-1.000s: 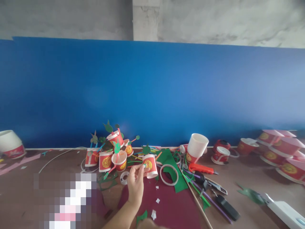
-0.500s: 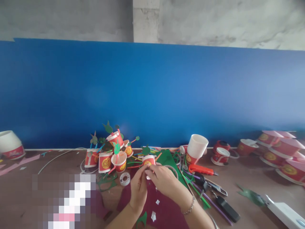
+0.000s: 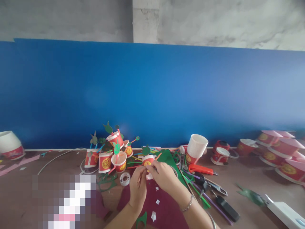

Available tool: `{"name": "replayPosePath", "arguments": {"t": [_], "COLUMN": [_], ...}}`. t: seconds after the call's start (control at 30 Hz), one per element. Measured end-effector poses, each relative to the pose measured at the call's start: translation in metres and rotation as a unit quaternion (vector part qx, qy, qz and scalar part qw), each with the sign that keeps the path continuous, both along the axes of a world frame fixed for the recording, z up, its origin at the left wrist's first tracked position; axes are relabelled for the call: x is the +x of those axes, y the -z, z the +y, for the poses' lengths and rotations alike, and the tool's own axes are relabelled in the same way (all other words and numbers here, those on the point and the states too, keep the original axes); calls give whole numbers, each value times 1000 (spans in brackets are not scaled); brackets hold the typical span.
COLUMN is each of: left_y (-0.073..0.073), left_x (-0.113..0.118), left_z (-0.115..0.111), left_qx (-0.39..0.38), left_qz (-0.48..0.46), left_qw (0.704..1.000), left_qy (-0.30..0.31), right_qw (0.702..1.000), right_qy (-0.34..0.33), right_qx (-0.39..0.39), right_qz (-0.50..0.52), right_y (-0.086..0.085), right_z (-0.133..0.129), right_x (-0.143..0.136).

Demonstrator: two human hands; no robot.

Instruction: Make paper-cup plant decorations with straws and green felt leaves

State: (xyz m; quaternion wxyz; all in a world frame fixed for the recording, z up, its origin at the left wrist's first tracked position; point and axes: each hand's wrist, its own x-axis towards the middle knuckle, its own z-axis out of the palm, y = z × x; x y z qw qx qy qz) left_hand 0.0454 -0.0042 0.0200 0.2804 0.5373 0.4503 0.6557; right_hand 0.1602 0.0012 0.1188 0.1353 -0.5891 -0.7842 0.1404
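Note:
My left hand (image 3: pixel 138 187) and my right hand (image 3: pixel 164 178) meet in front of me with their fingertips pinched together. What they pinch is too small to make out; a small whitish piece (image 3: pixel 149 176) shows just below the fingers. Right behind the fingertips stands a red paper cup (image 3: pixel 148 160) with a yellow emblem, a green disc on top and an orange strip at its side. Under my hands lies a dark maroon sheet (image 3: pixel 162 203) with several white paper scraps (image 3: pixel 153 216) on it.
Decorated red cups (image 3: pixel 105 163) cluster at left, near a tape roll (image 3: pixel 125 179). Rightward are stacked white cups (image 3: pixel 197 147), an orange utility knife (image 3: pixel 201 169), keys (image 3: pixel 203 183), a black fob (image 3: pixel 227 208), scissors (image 3: pixel 257 197) and pink-topped cups (image 3: pixel 286 148). A blue panel (image 3: pixel 152 95) stands behind.
My right hand has shifted slightly up and its fingers have lifted a little, so more of the whitish piece shows. My left hand stays nearly in place.

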Motion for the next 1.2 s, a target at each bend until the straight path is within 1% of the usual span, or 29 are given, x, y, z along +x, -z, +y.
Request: {"name": "replayPosePath", "arguments": {"t": [0.1,0.2,0.27,0.37,0.4,0.47,0.53,0.6,0.73,0.8,0.87,0.93,1.1,1.2], "left_y": [1,1,0,-1,0,0,0,-1,-5,-6,-7,-8,-8,-7], "left_x": [0,-1,-1,-2,-2,-1,-1,0,2,2,2,2,2,2], "left_z": [1,1,1,1,2,2,3,3,1,0,-2,-2,-3,-2], "left_qx": [13,-10,-35,-55,-60,-68,-70,-64,-51,-45,-40,-37,-39,-42], "left_qz": [8,-3,-10,-11,-15,-32,-48,-55,-33,-19,-14,-17,-31,-32], "left_qw": [1000,1000,999,998,998,997,996,996,998,999,999,999,999,998], "left_qy": [-4,-28,-32,-24,-21,-17,-16,-20,-28,-21,-13,-4,9,15], "right_qw": [1000,1000,1000,993,988,982,982,989,999,998,997,998,999,998], "right_qy": [5,12,-18,-99,-115,-127,-120,-91,10,30,30,24,-14,-27], "right_qx": [-4,6,5,-37,-56,-83,-75,-34,39,58,64,60,40,41], "right_qz": [22,19,-6,-62,-83,-114,-124,-110,-33,6,17,8,-24,-33], "right_y": [1,3,4,7,8,11,13,12,6,5,4,4,1,0], "right_z": [3,4,2,-6,-8,-12,-12,-9,0,3,4,3,1,0], "right_x": [2,7,11,13,12,10,7,5,2,1,0,-1,-1,-1]}}
